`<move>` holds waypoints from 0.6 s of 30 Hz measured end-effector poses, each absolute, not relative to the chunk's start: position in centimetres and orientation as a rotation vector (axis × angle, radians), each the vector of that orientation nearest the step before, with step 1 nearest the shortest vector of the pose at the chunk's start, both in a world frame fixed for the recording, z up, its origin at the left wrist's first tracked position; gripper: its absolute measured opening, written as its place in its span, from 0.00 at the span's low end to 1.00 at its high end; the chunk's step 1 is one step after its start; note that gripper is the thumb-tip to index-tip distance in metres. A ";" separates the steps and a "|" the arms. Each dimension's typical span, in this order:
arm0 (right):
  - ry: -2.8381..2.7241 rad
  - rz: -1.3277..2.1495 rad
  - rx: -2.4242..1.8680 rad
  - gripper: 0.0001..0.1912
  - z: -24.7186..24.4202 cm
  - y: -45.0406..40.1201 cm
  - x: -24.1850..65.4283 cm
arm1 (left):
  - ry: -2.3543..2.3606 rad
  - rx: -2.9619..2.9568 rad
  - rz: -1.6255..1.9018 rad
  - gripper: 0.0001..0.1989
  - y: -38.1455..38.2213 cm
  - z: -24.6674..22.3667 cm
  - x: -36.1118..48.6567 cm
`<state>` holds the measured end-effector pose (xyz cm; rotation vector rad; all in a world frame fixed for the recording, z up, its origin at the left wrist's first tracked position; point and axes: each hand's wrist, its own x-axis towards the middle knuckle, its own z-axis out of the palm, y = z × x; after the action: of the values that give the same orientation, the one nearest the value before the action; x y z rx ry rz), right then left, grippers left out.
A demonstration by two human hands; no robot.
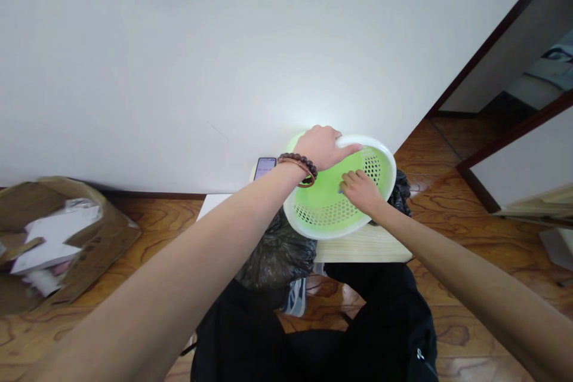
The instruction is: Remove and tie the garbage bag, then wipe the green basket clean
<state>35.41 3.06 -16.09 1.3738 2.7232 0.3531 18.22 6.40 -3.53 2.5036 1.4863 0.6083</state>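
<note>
A green and white plastic basket with perforated sides sits tilted above a light wooden stool or small table. My left hand, with beaded bracelets at the wrist, grips the basket's far rim, its thumb stretched along the inside. Inside the basket, my right hand is closed, fingers curled over something small and bluish that I cannot make out. Just left of the basket lies a phone with its screen lit, partly behind my left forearm.
Black plastic bags bulge at the table's left and right sides. An open cardboard box with papers stands on the floor at left. A white wall rises behind; a doorway is at right.
</note>
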 end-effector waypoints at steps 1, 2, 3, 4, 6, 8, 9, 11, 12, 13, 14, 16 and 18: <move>2.679 0.342 1.433 0.16 -16.8 2.9 35.8 | 1.478 2.500 0.609 0.34 6.4 -3.5 18.1; 2.638 0.326 1.485 0.15 -17.5 2.7 36.2 | 1.470 2.500 0.609 0.34 6.5 -3.6 18.1; 2.602 0.302 1.533 0.15 -18.2 2.4 36.4 | 1.464 2.500 0.608 0.34 6.5 -3.6 18.0; 2.568 0.268 1.586 0.14 -18.9 2.1 36.3 | 1.462 2.499 0.609 0.34 6.5 -3.6 18.0; 2.487 0.164 1.723 0.15 -20.1 1.2 35.3 | 1.463 2.497 0.612 0.34 6.6 -3.6 18.0; 2.381 0.007 1.886 0.16 -21.0 0.3 33.1 | 1.466 2.490 0.614 0.34 6.5 -3.6 18.1; 2.351 -0.101 1.942 0.16 -21.3 -0.1 31.7 | 1.466 2.486 0.610 0.34 6.5 -3.6 18.1; 2.361 -0.308 2.006 0.16 -21.6 -0.8 28.9 | 1.470 2.481 0.599 0.33 6.5 -3.6 18.1; 2.398 -0.398 2.015 0.16 -21.7 -1.1 27.6 | 1.475 2.481 0.594 0.33 6.5 -3.6 18.1; 2.430 -0.454 2.025 0.17 -21.7 -1.3 26.6 | 1.478 2.483 0.590 0.33 6.5 -3.5 18.0; 2.477 -0.487 2.010 0.18 -21.6 -1.6 25.9 | 1.482 2.488 0.587 0.33 6.5 -3.5 17.9; 2.571 -0.461 1.920 0.18 -21.3 -1.9 25.6 | 1.483 2.497 0.578 0.32 6.5 -3.5 17.8; 2.663 -0.348 1.719 0.17 -20.9 -1.8 26.7 | 1.479 2.504 0.568 0.33 6.5 -3.5 17.9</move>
<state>26.70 -1.83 -20.85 1.7190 2.6629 -0.3483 17.88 6.49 -3.52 2.5036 1.4792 0.5682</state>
